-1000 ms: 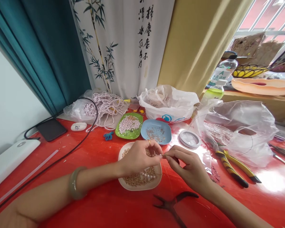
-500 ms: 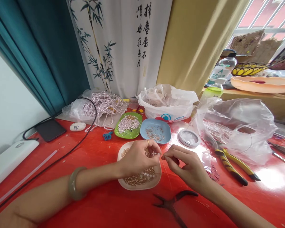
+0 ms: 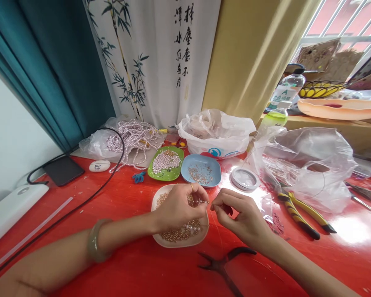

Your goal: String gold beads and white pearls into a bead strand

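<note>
My left hand (image 3: 176, 208) hovers over a white dish (image 3: 160, 239) of small gold beads, pinching a bead between thumb and forefinger. A green bangle (image 3: 94, 246) sits on that wrist. My right hand (image 3: 239, 214) meets it fingertip to fingertip, pinching a thin pin or wire, too fine to make out. Both hands are above the red table (image 3: 126, 264).
A green dish of pearls (image 3: 166, 160), a blue dish of small findings (image 3: 200, 171), a round clear spool (image 3: 245, 178), pearl strands (image 3: 132, 138), plastic bags (image 3: 309, 165), yellow-handled pliers (image 3: 303, 214), black pliers (image 3: 225, 264), a black cable (image 3: 80, 202) and a phone (image 3: 63, 170) surround the hands.
The view has drifted slightly; both hands stay pinched together over the white dish with almost no movement.
</note>
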The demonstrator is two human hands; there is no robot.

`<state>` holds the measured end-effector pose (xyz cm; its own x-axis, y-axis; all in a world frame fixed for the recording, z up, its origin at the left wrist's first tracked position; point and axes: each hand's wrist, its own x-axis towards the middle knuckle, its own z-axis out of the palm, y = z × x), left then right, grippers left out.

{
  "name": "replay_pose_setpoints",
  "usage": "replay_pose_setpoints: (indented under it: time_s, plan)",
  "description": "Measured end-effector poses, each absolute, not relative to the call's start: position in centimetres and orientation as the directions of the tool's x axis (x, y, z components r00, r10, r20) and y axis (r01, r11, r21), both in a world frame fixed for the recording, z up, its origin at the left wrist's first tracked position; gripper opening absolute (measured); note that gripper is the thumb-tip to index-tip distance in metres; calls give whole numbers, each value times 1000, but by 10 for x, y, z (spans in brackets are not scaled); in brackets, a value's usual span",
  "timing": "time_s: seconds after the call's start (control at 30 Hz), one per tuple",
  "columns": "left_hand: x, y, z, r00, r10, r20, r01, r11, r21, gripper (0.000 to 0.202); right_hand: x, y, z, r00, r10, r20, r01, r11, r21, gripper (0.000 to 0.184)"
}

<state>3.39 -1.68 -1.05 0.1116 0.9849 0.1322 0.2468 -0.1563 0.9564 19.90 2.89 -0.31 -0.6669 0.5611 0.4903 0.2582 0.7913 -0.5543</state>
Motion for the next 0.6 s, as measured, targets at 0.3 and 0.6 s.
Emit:
replay_pose_setpoints:
  time_s: [0.3,0.6]
  plan:
    - [35,-17,-12,112,968,223,330,-248,911,6,197,26,1,-674,577,461,300,784,-544,18]
    - [33,-18,-15,147,923,356,441,-383,812,3,199,28,-2,-675,610,416,331,754,-568,17]
